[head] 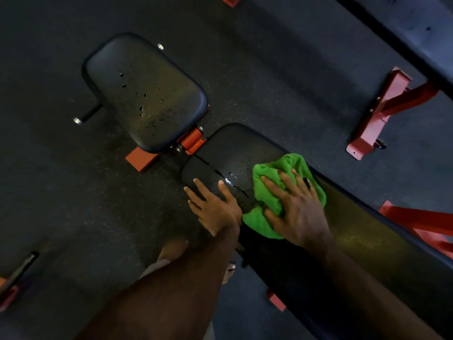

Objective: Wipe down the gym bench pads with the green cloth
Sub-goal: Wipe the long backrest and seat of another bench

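On long back pad (230, 153), near its end by seat pad (144, 94): right hand (296, 207) presses green cloth (282, 168) flat, fingers spread, palm hiding cloth's middle. Left hand (213, 204) rests flat w/ straight fingers just beside. Droplets on both pads. Pad's far end cut off at frame edge; red frame (193, 141) mostly hidden underneath.
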A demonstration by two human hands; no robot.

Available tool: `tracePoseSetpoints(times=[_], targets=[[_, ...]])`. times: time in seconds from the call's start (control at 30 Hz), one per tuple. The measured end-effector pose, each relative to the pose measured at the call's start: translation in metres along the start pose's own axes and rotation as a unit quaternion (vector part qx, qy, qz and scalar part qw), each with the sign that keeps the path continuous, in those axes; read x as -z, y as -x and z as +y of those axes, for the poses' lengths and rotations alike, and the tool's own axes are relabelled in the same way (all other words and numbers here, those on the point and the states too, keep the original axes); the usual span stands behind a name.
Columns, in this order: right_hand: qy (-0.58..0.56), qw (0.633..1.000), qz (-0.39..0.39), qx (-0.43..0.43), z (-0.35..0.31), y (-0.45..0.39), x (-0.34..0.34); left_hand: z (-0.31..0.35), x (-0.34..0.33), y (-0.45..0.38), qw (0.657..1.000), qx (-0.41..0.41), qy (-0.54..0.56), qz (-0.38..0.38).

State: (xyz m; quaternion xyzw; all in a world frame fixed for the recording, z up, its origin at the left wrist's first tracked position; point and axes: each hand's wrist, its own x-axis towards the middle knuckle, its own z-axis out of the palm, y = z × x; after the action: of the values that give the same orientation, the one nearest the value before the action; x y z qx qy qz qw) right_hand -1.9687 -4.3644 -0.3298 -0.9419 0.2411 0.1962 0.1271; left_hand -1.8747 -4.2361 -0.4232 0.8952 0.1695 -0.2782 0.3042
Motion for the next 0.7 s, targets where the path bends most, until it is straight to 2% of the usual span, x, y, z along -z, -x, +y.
tracePoseSetpoints(times=[0.03,0.13,0.17,0.3,0.4,0.47,0.53,0.6,0.7], targets=[[-0.002,0.999,0.02,-0.025,0.006,-0.006,0.003,0.001,0.001,0.001,1.0,-0.001,-0.001,-0.003],[-0.057,0.978,0.067,-0.19,-0.012,-0.028,0.004,0.001,0.001,0.001,1.0,-0.009,-0.002,-0.007],[-0.066,0.974,0.068,-0.204,-0.023,-0.033,0.0,-0.001,0.0,0.0,1.0,-0.01,-0.003,-0.006],[-0.03,0.996,0.043,-0.075,-0.019,-0.02,-0.01,-0.001,0.0,-0.003,0.999,-0.009,-0.029,-0.025],[-0.034,0.992,0.085,-0.091,-0.006,-0.016,-0.006,-0.001,0.007,-0.007,0.998,-0.027,-0.043,-0.047],[-0.034,0.989,0.092,-0.112,-0.015,-0.017,-0.007,-0.006,0.02,-0.018,0.986,-0.143,-0.076,-0.035],[-0.021,0.99,0.077,-0.115,-0.016,-0.017,-0.009,-0.006,0.031,-0.043,0.957,-0.27,-0.095,-0.041],[-0.015,0.992,0.069,-0.109,-0.014,-0.017,-0.008,0.001,0.036,-0.073,0.927,-0.342,-0.126,-0.083],[-0.008,0.992,0.06,-0.108,-0.012,-0.018,-0.008,0.01,0.029,-0.103,0.883,-0.402,-0.19,-0.149]])
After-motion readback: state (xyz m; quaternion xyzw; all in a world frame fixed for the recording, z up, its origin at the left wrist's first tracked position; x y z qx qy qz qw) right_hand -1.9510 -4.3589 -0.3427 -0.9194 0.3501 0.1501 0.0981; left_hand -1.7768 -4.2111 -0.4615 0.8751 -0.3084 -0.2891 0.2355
